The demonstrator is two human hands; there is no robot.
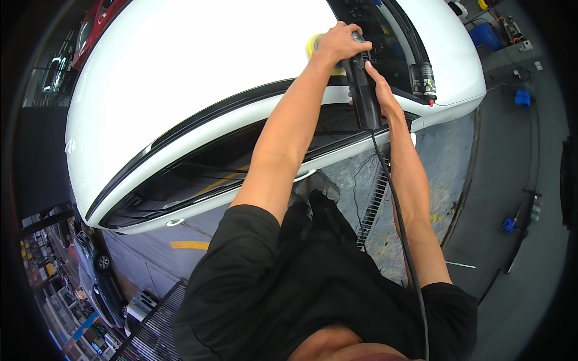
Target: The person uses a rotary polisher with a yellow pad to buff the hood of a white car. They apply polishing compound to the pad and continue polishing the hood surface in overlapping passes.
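Observation:
At the top centre, my left hand point(342, 41) grips the head of a black polishing machine point(365, 96). My right hand point(382, 90) is wrapped round its body lower down; some fingers are hidden behind it. The machine's yellow pad point(314, 47) is on the white car roof point(198, 48), close to the dark windscreen point(397, 45), partly hidden by my left hand. A black cord point(409, 259) runs from the machine down past my right forearm. Two bottles point(428, 81) with dark labels sit at the windscreen's lower corner, right of my right hand.
The car's side windows point(174, 186) and door handle point(176, 221) lie below the roof edge. A floor drain grate point(376, 198) runs beside my legs. Blue containers point(521, 98) stand at right. Other cars point(99, 280) and a metal grating point(153, 319) are at lower left.

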